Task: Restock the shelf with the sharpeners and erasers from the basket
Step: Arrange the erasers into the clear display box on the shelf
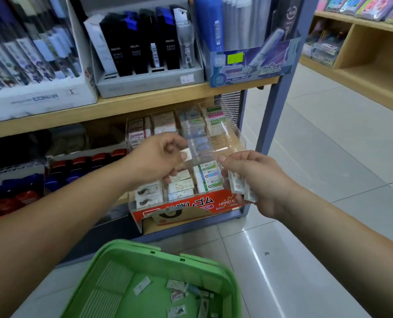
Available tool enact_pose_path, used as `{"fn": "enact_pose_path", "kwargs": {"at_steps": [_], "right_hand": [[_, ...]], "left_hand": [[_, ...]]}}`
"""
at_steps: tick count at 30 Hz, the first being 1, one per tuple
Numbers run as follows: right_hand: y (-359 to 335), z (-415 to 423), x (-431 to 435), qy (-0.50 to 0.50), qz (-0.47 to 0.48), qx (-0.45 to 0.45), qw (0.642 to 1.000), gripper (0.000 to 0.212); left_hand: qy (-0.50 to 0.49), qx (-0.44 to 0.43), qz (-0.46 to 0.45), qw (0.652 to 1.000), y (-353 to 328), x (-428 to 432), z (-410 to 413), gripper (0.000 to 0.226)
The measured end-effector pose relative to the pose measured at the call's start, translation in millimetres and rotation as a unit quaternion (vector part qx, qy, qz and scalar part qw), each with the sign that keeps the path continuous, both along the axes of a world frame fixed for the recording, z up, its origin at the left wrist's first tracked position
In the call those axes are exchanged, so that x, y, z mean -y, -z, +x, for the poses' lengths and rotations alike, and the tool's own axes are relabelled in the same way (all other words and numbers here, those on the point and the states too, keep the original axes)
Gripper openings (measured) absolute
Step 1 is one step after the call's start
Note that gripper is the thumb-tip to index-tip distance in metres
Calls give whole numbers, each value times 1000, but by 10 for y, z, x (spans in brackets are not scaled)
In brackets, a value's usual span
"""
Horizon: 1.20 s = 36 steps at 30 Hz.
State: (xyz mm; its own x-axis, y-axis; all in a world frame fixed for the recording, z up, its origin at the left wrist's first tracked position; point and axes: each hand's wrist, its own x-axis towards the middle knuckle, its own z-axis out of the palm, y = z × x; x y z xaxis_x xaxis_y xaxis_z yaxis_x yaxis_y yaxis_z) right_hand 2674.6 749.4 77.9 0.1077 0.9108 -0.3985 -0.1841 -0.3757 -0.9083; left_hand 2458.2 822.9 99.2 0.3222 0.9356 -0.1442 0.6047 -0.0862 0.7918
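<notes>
On the lower shelf (113, 125) at the end of the aisle stands a clear tray (235, 134) with rows of compartments, most of them filled with small packs of erasers. Both hands are raised in front of it. The left hand (158, 157) is over the middle rows of the tray, its fingers (168, 145) curled. A small white eraser (187, 155) is pinched between the thumb and the fingertips and sticks out to the right of them, just above a compartment. The right hand (262, 180) is at the tray's front right corner. Its fingers are curled round a few boxed erasers (236, 187), which stand upright against the palm with their lower ends showing below the thumb.

Below the hands, a green basket (168, 251) sits on the tiled floor (328, 157). Several loose erasers (176, 294) lie scattered on its bottom, mostly toward the right side; they are too small to tell if any are sharpeners. The shelf above carries display boxes of pens (145, 49).
</notes>
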Motion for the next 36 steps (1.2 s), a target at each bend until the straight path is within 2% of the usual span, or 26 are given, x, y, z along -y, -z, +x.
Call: {"fn": "enact_pose_path", "kwargs": {"at_steps": [4, 7, 10, 12, 17, 20, 23, 27, 29, 33, 36], "right_hand": [[7, -159, -78, -3, 10, -3, 1000, 44], [5, -301, -111, -11, 9, -10, 1000, 43], [10, -371, -146, -9, -2, -18, 1000, 43], [15, -375, -163, -7, -6, -17, 1000, 40], [53, -385, -178, 5, -3, -4, 1000, 34], [51, -378, -190, 15, -2, 0, 1000, 31], [34, -355, -190, 8, -3, 1, 1000, 29], [35, -351, -172, -3, -7, 17, 1000, 30], [31, -359, -172, -6, -8, 18, 1000, 29], [49, -351, -185, -11, -20, -12, 1000, 35], [36, -355, -189, -21, -41, -34, 998, 38]], "left_hand": [[20, -59, 24, 998, 243, 66, -271, 39], [16, -49, 49, 997, 386, 115, -293, 29], [33, -77, 59, 995, 487, 115, -278, 21], [34, -102, 87, 990, 509, 90, -276, 19], [-1, -89, 190, 978, 477, -46, -272, 19], [61, -199, 265, 941, 531, -69, -260, 15], [80, -255, 274, 924, 589, -99, -287, 15], [66, -204, 260, 942, 579, -109, -296, 18], [76, -201, 271, 938, 606, -115, -309, 20], [115, -294, 394, 863, 692, -74, -324, 13], [126, -361, 420, 823, 667, 15, -250, 10]]}}
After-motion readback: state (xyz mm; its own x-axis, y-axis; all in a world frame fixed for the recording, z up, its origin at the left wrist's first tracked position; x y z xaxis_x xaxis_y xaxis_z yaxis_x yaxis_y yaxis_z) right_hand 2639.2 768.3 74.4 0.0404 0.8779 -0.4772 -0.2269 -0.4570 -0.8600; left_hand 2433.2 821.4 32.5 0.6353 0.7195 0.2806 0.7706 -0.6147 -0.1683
